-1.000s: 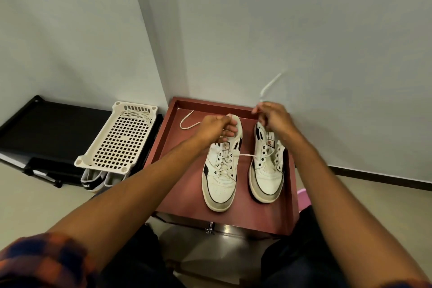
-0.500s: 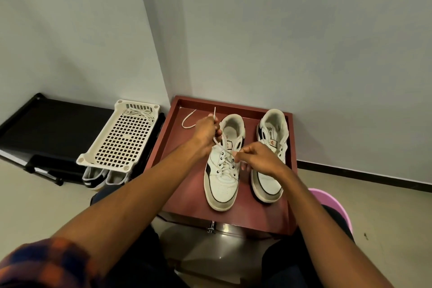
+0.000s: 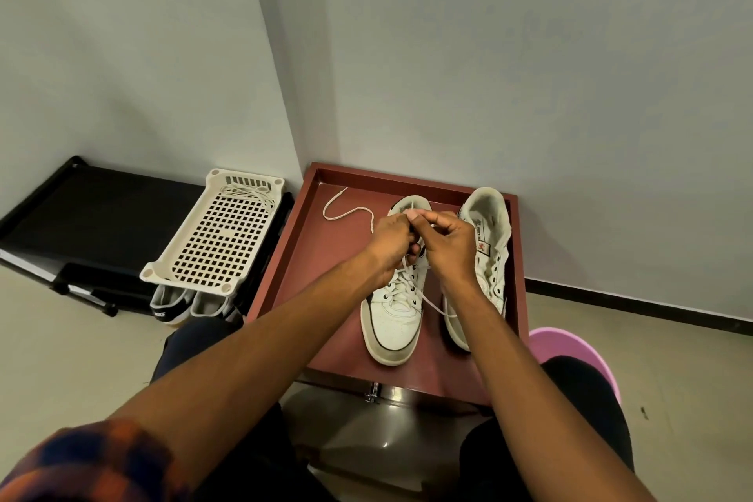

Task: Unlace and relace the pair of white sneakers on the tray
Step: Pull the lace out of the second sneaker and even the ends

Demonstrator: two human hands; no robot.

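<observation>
A grey wall (image 3: pixel 529 53) fills the upper half of the view, meeting a pale floor (image 3: pixel 61 359) below. A black rack (image 3: pixel 102 216) stands low at the left, and a cream basket (image 3: pixel 220 232) with a grid bottom leans on its right end, a loose white lace lying at its far end; the heels of two other shoes (image 3: pixel 187 304) show under its near edge. The red tray (image 3: pixel 301 249) sits against the wall, resting on a metal stand (image 3: pixel 379 420), with a pink tub (image 3: pixel 570 346) just beside its near right corner. Both bare forearms reach in from below, a plaid sleeve (image 3: pixel 81 461) on the left one. On the tray the two white sneakers stand side by side, toes toward the person: the left sneaker (image 3: pixel 393 322) is laced most of the way up, and the right sneaker (image 3: pixel 489 240) shows empty eyelets. The left hand (image 3: pixel 391 242) and right hand (image 3: pixel 448 245) meet above the left sneaker's collar, touching, fingers curled narrow and pinched on its lace (image 3: pixel 350 212). One end of that lace trails in a curve across the tray floor toward the far left corner; another strand runs from the eyelets toward the right sneaker's toe.
</observation>
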